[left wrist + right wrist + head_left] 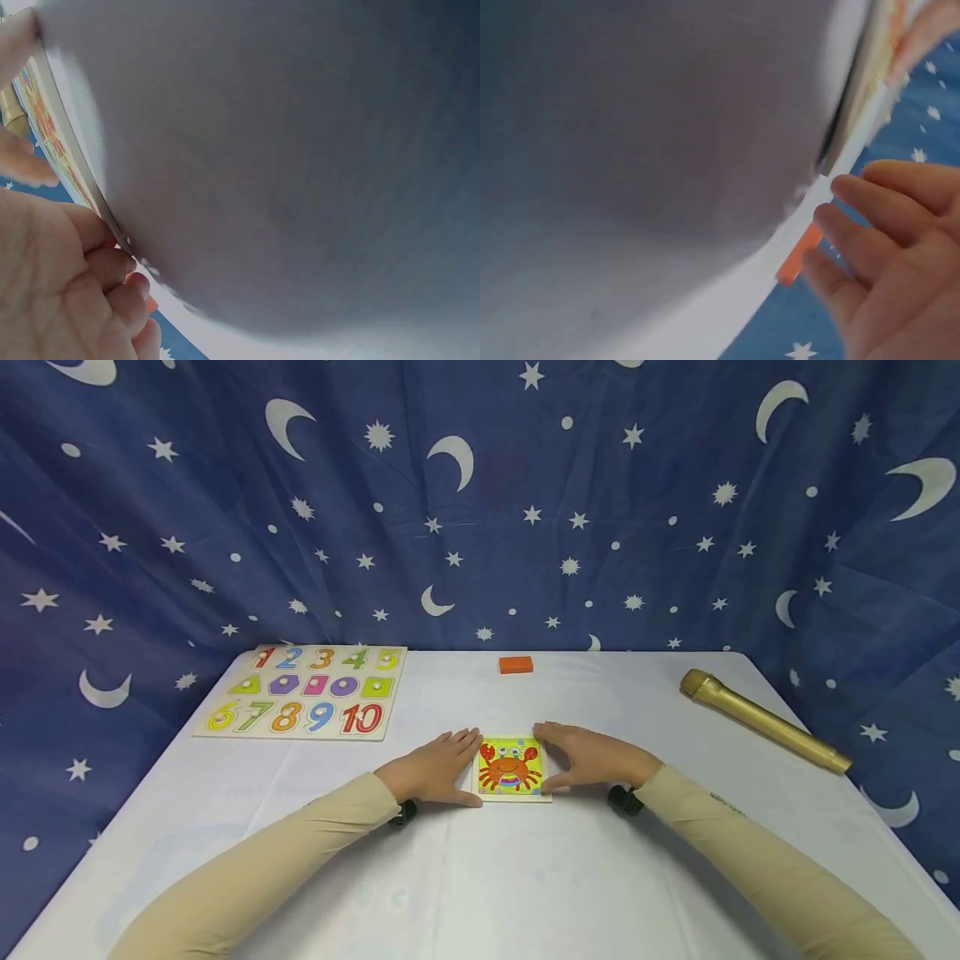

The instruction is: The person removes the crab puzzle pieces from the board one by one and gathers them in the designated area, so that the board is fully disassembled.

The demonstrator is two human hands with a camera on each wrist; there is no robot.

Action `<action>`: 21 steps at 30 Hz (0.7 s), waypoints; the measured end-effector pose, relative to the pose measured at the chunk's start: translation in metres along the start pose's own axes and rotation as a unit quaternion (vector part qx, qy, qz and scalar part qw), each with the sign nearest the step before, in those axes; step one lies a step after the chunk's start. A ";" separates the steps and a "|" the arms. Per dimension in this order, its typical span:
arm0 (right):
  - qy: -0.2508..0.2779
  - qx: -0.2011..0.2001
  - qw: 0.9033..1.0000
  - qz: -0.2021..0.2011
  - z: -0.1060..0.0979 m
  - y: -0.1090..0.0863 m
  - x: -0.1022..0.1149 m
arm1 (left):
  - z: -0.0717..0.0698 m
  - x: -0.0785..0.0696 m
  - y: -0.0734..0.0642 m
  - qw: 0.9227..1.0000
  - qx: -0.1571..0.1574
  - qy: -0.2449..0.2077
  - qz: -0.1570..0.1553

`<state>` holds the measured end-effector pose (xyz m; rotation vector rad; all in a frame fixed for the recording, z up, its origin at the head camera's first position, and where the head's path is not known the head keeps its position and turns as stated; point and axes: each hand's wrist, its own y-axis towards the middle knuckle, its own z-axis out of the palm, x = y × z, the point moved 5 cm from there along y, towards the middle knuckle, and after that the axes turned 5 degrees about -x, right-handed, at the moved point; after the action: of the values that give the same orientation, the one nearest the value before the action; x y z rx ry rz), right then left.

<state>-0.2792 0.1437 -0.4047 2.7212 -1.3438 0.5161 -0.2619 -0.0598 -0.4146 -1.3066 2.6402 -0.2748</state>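
A small square crab puzzle (510, 771) with a pale wooden border lies flat on the white table, a red crab on yellow facing up. My left hand (438, 768) rests at its left side, fingers by the upper left corner and thumb by the lower left one. In the left wrist view, those fingertips (112, 262) touch the board's edge. Across from it, my right hand (596, 757) spreads along the right side, fingers at the top right corner and thumb lower down. The right wrist view shows the right fingers (877, 247) fairly straight near the board's corner.
A wooden number and shape board (300, 693) lies at the back left. An orange block (516, 665) sits near the far edge, behind the puzzle. Toward the right edge lies a gold microphone (765, 721). A blue curtain (495, 510) with moons and stars hangs behind the table.
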 end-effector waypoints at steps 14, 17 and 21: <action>0.097 -0.033 0.995 0.008 -0.013 0.022 -0.001 | 0.002 0.001 0.000 1.000 0.000 0.014 0.001; 0.088 -0.034 0.996 0.008 -0.015 0.022 0.002 | 0.003 0.001 0.001 1.000 -0.003 0.016 0.001; 0.087 -0.024 0.996 0.006 -0.016 0.023 0.005 | 0.004 0.001 0.001 1.000 -0.003 0.018 0.001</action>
<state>-0.2984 0.1286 -0.3901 2.5627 -1.3128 0.6950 -0.2628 -0.0603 -0.4184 -1.3128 2.6752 -0.2928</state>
